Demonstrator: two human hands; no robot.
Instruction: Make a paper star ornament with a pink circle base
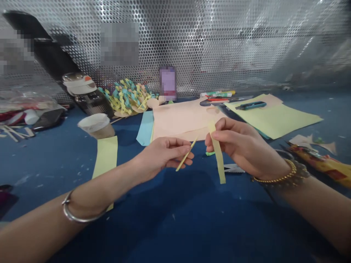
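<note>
Perforated metal panelling (219, 40) spans the top of the frame behind a dark blue table (170, 223). At centre, the left hand (170, 153) pinches a slender yellow rod (187, 154) between thumb and fingers; whether it is rolled paper or a solid stick cannot be told. Just right of centre, the right hand (241, 146) grips a pale yellow paper strip (218, 157) near its upper end, the remainder hanging free. Principal relation: the strip lies to the right of the left fingers, apart from the rod by a narrow gap. The rod's long axis rises from lower left to upper right; the strip's descends almost vertically, drifting slightly rightward. Their axes thus converge upward, the rod's upper tip pointing towards the strip's gripped end without touching it. Scissors (234, 168), partly hidden, lie below the right hand.
</note>
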